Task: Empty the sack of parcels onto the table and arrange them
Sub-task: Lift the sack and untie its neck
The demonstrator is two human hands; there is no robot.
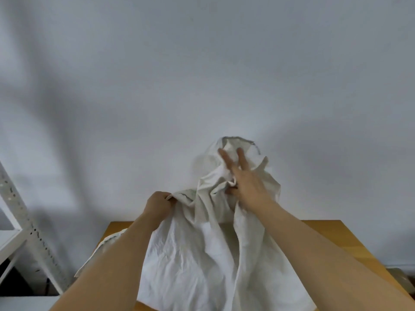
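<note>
I see the white cloth sack point(202, 254) held up over the wooden table point(314, 239), its bottom draped on the near part of the top. My left hand point(158, 206) grips the sack's left edge in a tight fist. My right hand point(244, 180) pinches a fold higher up, two fingers sticking out straight. Bare tabletop shows to the right. A white metal shelf point(20, 221) stands far left.

The raised cloth sack point(202, 248) covers the middle of the wooden table point(314, 239) and blocks reach across it from the near side. Bare tabletop shows to the right of the sack. A white metal shelving upright point(29, 223) stands off the table's left edge, with a gap between.
</note>
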